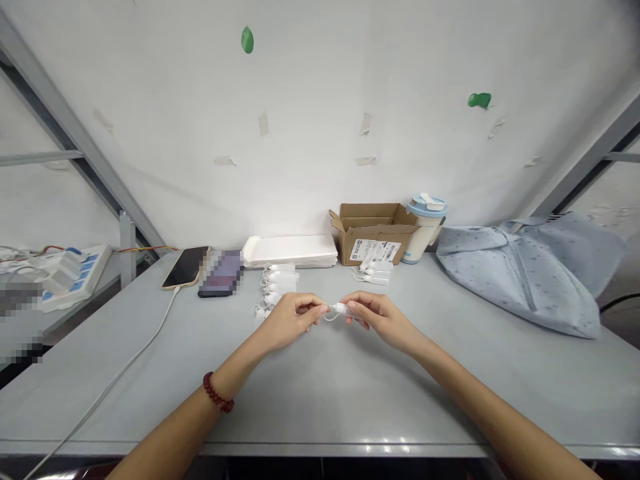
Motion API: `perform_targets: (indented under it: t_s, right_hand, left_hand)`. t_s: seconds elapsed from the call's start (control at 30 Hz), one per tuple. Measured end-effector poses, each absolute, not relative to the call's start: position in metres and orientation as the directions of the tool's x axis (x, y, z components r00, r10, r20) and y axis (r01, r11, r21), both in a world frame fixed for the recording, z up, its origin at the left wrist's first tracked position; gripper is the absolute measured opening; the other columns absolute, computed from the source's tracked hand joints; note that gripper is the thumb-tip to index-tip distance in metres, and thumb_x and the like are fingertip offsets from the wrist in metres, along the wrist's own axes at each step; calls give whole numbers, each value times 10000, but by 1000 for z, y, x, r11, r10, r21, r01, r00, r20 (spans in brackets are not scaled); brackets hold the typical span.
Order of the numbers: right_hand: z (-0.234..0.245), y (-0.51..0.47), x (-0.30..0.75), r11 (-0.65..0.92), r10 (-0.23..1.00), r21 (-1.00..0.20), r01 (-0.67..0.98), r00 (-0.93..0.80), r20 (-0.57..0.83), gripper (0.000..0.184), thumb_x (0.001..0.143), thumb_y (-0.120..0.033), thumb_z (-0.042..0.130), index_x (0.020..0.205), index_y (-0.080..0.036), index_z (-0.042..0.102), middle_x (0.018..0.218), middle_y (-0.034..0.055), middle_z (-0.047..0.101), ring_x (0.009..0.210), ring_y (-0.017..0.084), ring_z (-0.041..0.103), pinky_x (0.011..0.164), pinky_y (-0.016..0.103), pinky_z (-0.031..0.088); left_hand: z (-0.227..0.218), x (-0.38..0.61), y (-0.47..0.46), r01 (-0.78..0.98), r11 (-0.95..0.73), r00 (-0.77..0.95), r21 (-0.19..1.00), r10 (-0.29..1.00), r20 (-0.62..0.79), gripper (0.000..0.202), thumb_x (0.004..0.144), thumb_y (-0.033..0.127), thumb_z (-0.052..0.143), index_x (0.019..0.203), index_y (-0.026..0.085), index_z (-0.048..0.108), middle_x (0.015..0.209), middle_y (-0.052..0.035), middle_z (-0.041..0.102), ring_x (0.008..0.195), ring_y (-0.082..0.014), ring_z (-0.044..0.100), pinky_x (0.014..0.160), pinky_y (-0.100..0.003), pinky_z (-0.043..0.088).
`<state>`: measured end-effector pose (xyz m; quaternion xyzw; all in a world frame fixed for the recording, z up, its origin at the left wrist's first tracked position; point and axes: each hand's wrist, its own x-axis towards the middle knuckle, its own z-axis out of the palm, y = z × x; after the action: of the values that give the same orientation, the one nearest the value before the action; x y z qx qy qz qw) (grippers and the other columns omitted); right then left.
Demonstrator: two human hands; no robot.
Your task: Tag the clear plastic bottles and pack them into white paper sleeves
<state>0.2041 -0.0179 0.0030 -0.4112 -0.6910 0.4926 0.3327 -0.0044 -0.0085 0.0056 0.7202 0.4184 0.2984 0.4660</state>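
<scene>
Over the middle of the grey table (320, 393), both my hands pinch a small white part with a thin looped cord (338, 309). My left hand (293, 319), with a red bead bracelet at the wrist, is closed on the cord's left end. My right hand (376, 316) is closed on the white body at its right end. Just behind my left hand lies a row of several similar white pieces (276, 283). A smaller group of white pieces (373, 272) lies behind my right hand.
At the back stand a stack of white trays (290, 251), an open cardboard box (375, 233) and a lidded cup (426, 228). A phone (185, 267) on a white cable and a dark card lie at left. A blue cloth bag (530, 270) is at right.
</scene>
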Motion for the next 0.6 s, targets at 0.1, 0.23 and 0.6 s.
perform_targets:
  t_s: [0.1,0.23,0.6]
  right_hand:
    - [3,-18,203,178,894,-952,249,-445,50,326,867,-457,457,924,-177,615,692,-1,578,554,95,371,537,240,303]
    - [4,-18,205,178,909,-952,249,-413,62,330,868,-458,453,919,-172,609,702,5,579,557,97,379,540,244,310]
    - [5,-18,206,189,905,-951,244,-419,72,343,865,-476,444,912,-179,609,703,9,584,559,103,394,546,253,333]
  left_hand:
    - [5,-2,-11,335,-203,483,920,875,17,278,814,379,517,779,132,642,636,7,529,523,-85,439,501,-207,369]
    - [6,-5,-9,315,-205,467,927,883,37,292,813,400,517,784,137,642,618,13,510,530,-89,438,508,-209,374]
    - [6,-5,-8,277,-195,465,941,884,46,305,808,427,524,788,145,638,613,21,498,517,-84,434,512,-213,378]
